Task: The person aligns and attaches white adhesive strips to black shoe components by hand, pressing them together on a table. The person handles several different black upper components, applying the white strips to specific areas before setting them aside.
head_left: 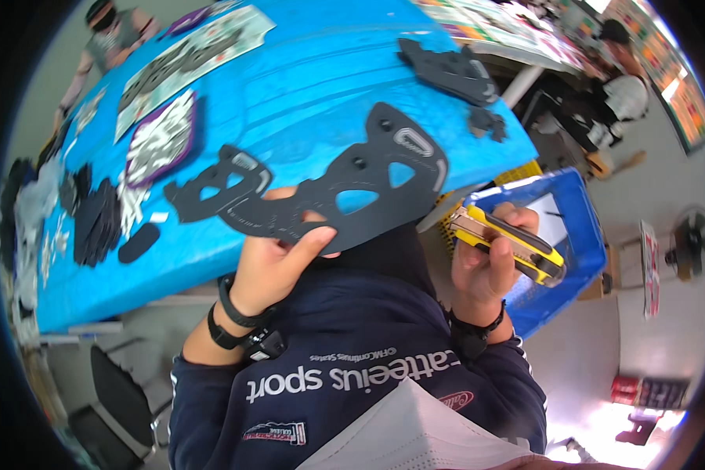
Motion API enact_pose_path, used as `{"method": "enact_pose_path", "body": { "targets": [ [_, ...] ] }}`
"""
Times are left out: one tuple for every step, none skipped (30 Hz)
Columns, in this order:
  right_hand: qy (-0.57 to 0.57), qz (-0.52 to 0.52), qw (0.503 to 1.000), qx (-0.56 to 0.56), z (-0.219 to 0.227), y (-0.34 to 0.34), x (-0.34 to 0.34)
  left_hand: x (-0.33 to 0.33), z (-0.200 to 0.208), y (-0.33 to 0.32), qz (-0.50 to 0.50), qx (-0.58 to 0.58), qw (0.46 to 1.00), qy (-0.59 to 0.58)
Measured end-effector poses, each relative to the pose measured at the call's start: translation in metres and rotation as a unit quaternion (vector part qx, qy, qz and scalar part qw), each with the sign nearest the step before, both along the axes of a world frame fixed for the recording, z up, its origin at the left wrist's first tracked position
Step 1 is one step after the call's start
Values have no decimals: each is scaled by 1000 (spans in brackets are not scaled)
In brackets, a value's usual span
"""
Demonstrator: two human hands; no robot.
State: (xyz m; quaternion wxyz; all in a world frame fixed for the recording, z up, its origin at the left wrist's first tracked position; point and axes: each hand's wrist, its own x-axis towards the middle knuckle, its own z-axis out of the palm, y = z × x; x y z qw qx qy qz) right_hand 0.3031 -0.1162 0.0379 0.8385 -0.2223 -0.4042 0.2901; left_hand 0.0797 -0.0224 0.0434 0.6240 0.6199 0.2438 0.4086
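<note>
My left hand (278, 254) is closed on a dark grey cut-out panel (305, 207), its thumb on top near the lower edge. Curved in outline, the panel has several holes through which blue shows, and pale inlaid marks near its ends. It is held up over the table's near edge. To the right, my right hand (489, 258) grips a yellow and black utility knife (513, 244), with the metal nose pointing up and left, apart from the panel. Whether the blade is out I cannot tell.
The blue-covered table (290, 70) bears more dark panels (450, 72), a purple tray of white pieces (163, 137), a dark stack (98, 223) and a pale sheet (192, 66). A blue crate (568, 258) stands at right. People (121, 39) work beyond.
</note>
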Motion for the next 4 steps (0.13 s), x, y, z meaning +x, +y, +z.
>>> {"method": "enact_pose_path", "body": {
  "targets": [
    [-21,-6,1000,-17,0,3,-7,-3,1,0,-2,1,1000,-15],
    [-38,-14,998,-38,0,6,-14,-7,1,-1,-8,4,999,-31],
    [-55,4,997,-56,0,8,-20,-11,3,-2,-5,-21,999,-26],
    [-67,20,995,-76,1,10,-25,-16,5,-3,-6,-45,999,-26]
  ]
}}
